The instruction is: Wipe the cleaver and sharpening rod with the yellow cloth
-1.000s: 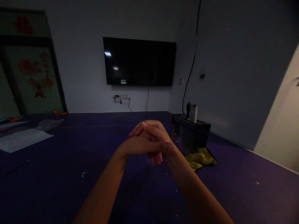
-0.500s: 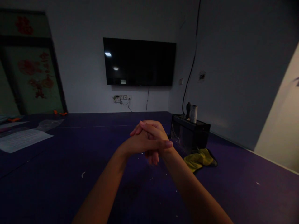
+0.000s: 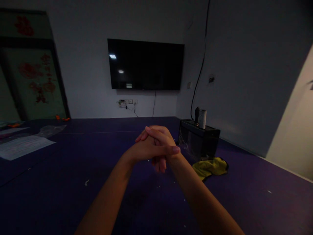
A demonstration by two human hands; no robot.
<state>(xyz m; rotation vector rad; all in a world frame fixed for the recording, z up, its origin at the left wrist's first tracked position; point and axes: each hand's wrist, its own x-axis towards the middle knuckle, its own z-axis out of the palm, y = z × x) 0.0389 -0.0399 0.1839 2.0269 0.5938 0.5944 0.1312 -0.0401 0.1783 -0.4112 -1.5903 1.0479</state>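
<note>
My left hand [image 3: 144, 150] and my right hand [image 3: 164, 137] are clasped together in the middle of the view, fingers interlaced. The left thumb lies across toward the right wrist, and some left fingertips show below the right palm. Over the back of the left hand curl the fingers of the right. Both arms reach forward above the purple floor [image 3: 102, 202]. No object shows between the palms, though their inner sides are hidden.
A black box [image 3: 195, 140] stands right of my hands, with a pale can [image 3: 202, 119] on top. By it lies a yellow cloth [image 3: 211, 167]. Paper sheets [image 3: 24, 147] and clear plastic [image 3: 51, 130] lie at left. A television [image 3: 146, 65] hangs on the far wall.
My clasped hands have hardly moved. The yellow cloth's right end has a slightly different, puffier outline.
</note>
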